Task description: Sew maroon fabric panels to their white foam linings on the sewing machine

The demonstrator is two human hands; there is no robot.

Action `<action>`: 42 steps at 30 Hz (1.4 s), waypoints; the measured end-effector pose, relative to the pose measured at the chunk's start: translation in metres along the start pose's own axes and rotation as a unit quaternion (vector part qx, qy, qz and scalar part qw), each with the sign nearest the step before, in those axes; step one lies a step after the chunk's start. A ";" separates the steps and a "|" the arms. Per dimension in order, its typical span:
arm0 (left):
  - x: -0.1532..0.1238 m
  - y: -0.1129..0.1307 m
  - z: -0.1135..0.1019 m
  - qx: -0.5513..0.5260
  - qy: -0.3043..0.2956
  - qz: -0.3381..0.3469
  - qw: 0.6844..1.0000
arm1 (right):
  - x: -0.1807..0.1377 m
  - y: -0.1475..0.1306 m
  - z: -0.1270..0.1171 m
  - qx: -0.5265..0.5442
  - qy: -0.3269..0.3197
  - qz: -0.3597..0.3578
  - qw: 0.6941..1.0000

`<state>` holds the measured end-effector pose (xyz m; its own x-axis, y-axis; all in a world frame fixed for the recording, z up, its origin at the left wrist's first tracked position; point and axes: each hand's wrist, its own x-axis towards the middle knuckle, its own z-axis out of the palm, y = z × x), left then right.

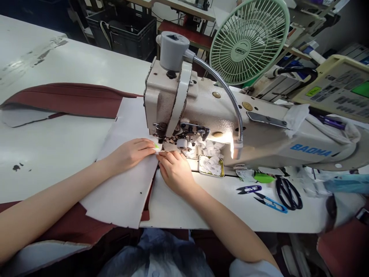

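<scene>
My left hand (131, 154) and my right hand (174, 172) rest on a white fabric panel (123, 188) just in front of the presser foot (160, 139) of a BAOMA sewing machine (219, 115). Their fingertips meet on a small white label (158, 151) with a green patch, and the fingers partly hide it. Maroon fabric (66, 102) with a white backing lies to the left of the machine, and more of it runs under the panel. A small metal tray (211, 166) of white labels sits beside my right hand.
A gooseneck lamp (173, 50) rises over the machine, with a green fan (249, 40) behind it. Thread snips (271, 203) and black scissors (288, 193) lie on the white table (57, 169) to the right. A dark crate (121, 34) stands behind the table.
</scene>
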<state>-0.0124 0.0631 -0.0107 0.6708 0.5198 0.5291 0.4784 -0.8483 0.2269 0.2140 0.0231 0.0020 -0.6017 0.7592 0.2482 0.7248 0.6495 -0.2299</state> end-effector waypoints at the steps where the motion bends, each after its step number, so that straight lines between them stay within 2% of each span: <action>1: 0.000 -0.001 0.001 0.004 0.003 0.006 1.000 | 0.000 0.000 -0.001 0.003 0.000 -0.004 1.000; 7: -0.005 -0.007 0.008 -0.003 -0.002 0.001 1.000 | 0.001 0.000 0.000 0.013 -0.007 -0.007 1.000; 18: -0.004 -0.001 0.005 -0.002 -0.039 -0.024 0.999 | -0.001 -0.002 0.001 -0.016 -0.025 0.020 0.999; 23: -0.002 -0.002 0.007 0.002 -0.033 -0.034 0.999 | 0.001 -0.002 0.000 -0.020 -0.036 0.026 0.999; 30: 0.012 -0.022 0.010 0.043 -0.037 -0.016 0.998 | 0.005 0.001 0.000 -0.014 -0.040 0.048 0.998; 35: 0.028 -0.032 0.009 0.081 -0.078 -0.051 0.992 | 0.002 0.000 -0.001 0.015 -0.034 0.079 0.996; 38: 0.027 -0.012 -0.014 0.089 -0.144 -0.093 0.981 | -0.006 -0.007 -0.011 0.040 -0.044 0.054 0.997; 42: -0.004 0.054 -0.052 0.013 -0.207 -0.067 0.976 | -0.023 -0.020 -0.022 -0.007 -0.019 -0.053 0.998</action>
<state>-0.0189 0.0097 0.0423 0.7698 0.6271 0.1189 0.5885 -0.7694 0.2482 0.2207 -0.0081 0.0215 -0.6881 0.6869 0.2338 0.6604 0.7264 -0.1906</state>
